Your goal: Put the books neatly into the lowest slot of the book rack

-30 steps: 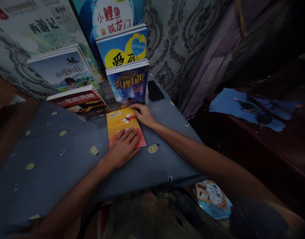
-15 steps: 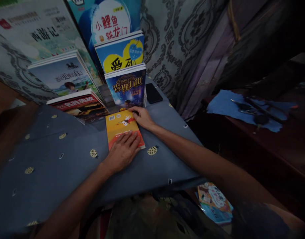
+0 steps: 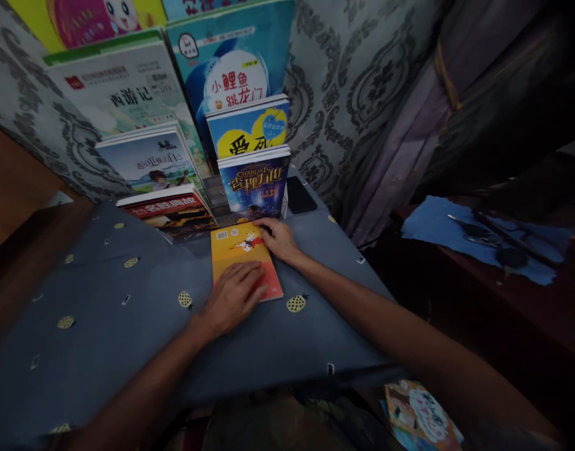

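A yellow-and-orange book (image 3: 231,250) lies flat on the table with a barcode and a small leaping figure on its upward cover. My left hand (image 3: 235,291) rests palm down across its lower left part, fingers stretched over the cover. At the upper right corner, my right hand (image 3: 279,239) has its thumb and fingers bent around the book's edge; the fingertips are partly hidden. Just behind this corner stands a dark blue book (image 3: 255,185) in a stack of upright books.
Beside the blue book lies a black phone (image 3: 300,194). A red-topped book (image 3: 172,210) stands in the left column of the rack. The patterned tablecloth (image 3: 128,332) covers the table. Glasses on a blue cloth (image 3: 433,225) lie right; more books (image 3: 421,413) sit below the table edge.
The camera view has tilted up, so the table and books sit lower in the picture. My left fingers have shifted slightly on the cover; my right hand stays at the corner.
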Tool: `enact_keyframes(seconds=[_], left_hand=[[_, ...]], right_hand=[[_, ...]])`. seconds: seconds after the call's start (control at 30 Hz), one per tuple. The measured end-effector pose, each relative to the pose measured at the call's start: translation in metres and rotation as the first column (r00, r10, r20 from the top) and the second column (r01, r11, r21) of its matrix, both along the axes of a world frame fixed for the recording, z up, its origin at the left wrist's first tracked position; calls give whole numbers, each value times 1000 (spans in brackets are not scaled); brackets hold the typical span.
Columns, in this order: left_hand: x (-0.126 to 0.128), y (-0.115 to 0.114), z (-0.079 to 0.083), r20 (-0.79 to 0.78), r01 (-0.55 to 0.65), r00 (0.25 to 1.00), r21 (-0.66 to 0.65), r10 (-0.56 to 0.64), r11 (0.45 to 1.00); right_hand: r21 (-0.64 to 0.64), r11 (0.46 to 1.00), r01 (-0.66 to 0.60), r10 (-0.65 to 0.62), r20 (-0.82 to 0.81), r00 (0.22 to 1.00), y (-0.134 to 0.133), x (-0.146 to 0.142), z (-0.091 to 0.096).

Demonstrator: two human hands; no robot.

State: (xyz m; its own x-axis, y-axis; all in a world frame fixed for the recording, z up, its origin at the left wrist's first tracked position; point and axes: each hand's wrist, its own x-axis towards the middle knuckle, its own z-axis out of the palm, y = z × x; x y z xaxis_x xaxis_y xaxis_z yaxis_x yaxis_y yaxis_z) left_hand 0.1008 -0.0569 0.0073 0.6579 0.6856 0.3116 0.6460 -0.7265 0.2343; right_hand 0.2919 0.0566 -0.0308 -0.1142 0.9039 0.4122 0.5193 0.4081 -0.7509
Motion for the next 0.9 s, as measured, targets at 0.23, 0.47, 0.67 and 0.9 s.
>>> enact_keyframes(seconds=[0.23,0.47,0.67,0.9], left_hand=[[-41,38,-17,91,-440,893,-27,441,898],[-49,46,-22,185,-394,890,-150,417,907],[-54,51,-20,399,-318,794,-372,459,872],[-55,60,-17,667,-47,555,-571,497,819]], right_hand=[[31,999,-7,2,155,988,-12,-5,-1],[45,999,-12,-2,296,955,-28,-11,0],[54,998,-11,-10,360,933,-28,-13,1],[52,999,9,-30,408,912,-30,-15,3]])
